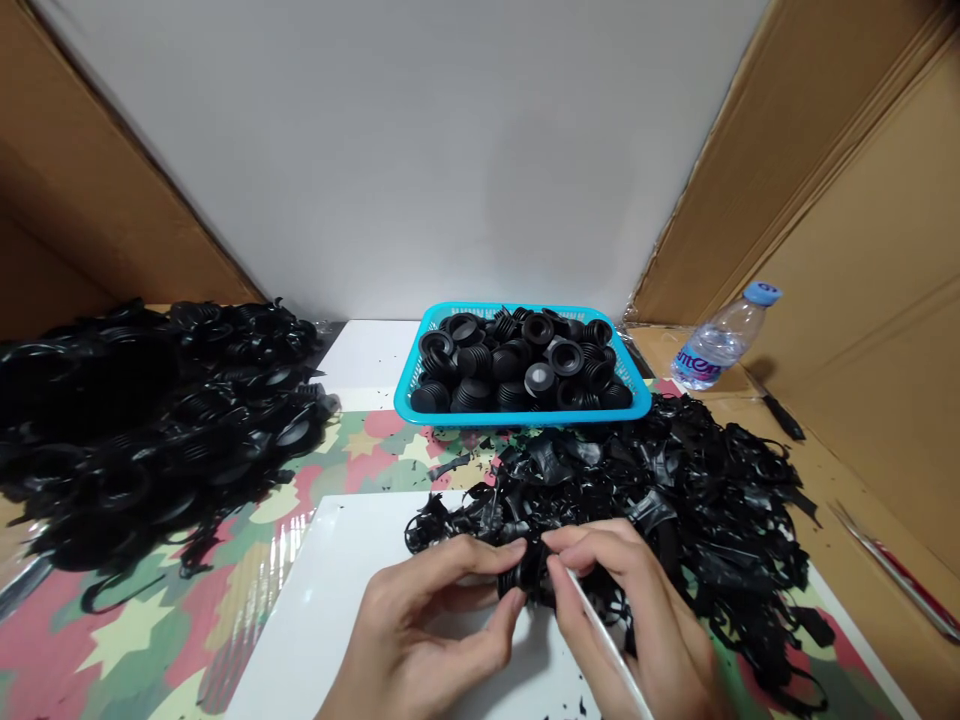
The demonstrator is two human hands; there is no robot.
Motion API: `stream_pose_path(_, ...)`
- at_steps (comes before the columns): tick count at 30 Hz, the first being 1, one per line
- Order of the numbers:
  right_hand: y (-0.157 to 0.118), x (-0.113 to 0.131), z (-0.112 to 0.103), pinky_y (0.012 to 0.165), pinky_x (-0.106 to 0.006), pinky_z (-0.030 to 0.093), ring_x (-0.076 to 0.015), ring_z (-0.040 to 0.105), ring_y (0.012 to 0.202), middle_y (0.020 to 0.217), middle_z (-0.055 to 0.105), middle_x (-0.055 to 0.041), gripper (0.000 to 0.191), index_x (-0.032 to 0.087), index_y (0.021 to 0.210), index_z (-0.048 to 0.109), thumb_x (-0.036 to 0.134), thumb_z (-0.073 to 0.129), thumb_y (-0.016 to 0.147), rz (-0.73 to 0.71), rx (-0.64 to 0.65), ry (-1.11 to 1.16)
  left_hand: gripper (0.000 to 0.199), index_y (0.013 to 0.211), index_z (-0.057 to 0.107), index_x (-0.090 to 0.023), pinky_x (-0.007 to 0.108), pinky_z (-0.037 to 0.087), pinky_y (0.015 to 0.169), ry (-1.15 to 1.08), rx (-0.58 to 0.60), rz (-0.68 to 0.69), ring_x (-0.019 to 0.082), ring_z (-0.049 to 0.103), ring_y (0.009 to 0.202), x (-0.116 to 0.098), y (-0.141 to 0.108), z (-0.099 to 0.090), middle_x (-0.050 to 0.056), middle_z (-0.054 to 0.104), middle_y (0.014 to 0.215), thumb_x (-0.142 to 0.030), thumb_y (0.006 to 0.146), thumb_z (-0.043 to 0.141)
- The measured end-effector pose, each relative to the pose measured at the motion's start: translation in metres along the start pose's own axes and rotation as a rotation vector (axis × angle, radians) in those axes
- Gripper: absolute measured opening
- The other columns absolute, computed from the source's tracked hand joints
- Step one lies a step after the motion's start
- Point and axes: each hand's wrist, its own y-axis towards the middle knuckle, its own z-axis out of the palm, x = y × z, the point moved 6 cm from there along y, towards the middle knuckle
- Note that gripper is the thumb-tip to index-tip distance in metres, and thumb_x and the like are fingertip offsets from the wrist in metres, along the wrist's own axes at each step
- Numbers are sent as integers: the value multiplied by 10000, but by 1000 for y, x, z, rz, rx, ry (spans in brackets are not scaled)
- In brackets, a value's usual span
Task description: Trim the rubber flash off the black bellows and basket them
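My left hand (420,625) pinches a small black ribbed rubber part (511,580) between thumb and fingertips, above a white board (315,610). Close beside it, my right hand (645,610) is closed around a slim white-handled tool (613,650), whose working end is hidden by the fingers and the black pieces. The right fingertips are at the part's right side; whether they touch it I cannot tell. Torn black rubber scraps (720,520) lie heaped behind and to the right of the hands.
A blue basket (525,418) of black ribbed parts stands behind the scraps. At left is a large pile of black rubber pieces (150,430). On the right are a water bottle (716,340), a black-handled tool (784,415) and red-handled tweezers (900,575). Cardboard walls (862,250) flank the table.
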Motion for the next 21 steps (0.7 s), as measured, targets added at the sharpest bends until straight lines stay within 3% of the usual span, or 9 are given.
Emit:
stream_pose_path(3, 1, 1, -6, 948, -196, 623, -145, 801, 999, 1088, 784, -45, 118, 233, 1185, 633, 148, 581, 1121, -31, -108, -113, 106, 819, 866, -212, 201, 727, 666, -64, -25, -55, 231, 879, 747, 1, 0, 2, 24, 896, 833, -117, 772, 871)
stream_pose_path(8, 6, -3, -9, 858, -246, 624, -173, 777, 948, 1052, 747, -76, 135, 181, 1247, 632, 141, 557, 1142, -72, -111, -305, 90, 795, 863, -202, 240, 741, 687, -174, -44, -152, 275, 892, 823, 11, -4, 5, 48, 877, 814, -131, 745, 884)
stream_pose_path(12, 15, -10, -18, 755, -273, 587, -168, 716, 818, 941, 684, -48, 125, 170, 1178, 645, 172, 522, 1159, -12, -164, -401, 111, 792, 862, -216, 253, 740, 706, -249, -15, -194, 296, 895, 894, 9, -5, 0, 69, 885, 851, -156, 733, 934)
stream_pose_path(17, 20, -6, -19, 849, -254, 596, -164, 730, 900, 980, 735, -50, 171, 177, 1173, 677, 95, 541, 1109, -102, -96, -276, 255, 887, 868, -197, 330, 749, 803, -324, -33, -331, 316, 887, 938, 8, 5, -13, 123, 907, 1053, -339, 751, 1029)
stream_pose_path(21, 16, -1, -17, 920, -283, 594, -201, 704, 1080, 1154, 754, -64, 171, 252, 1086, 750, 140, 621, 1076, -122, -20, -123, 316, 949, 871, -191, 344, 733, 887, -378, -6, -294, 326, 872, 1020, 10, 13, -17, 136, 897, 1101, -420, 790, 1019)
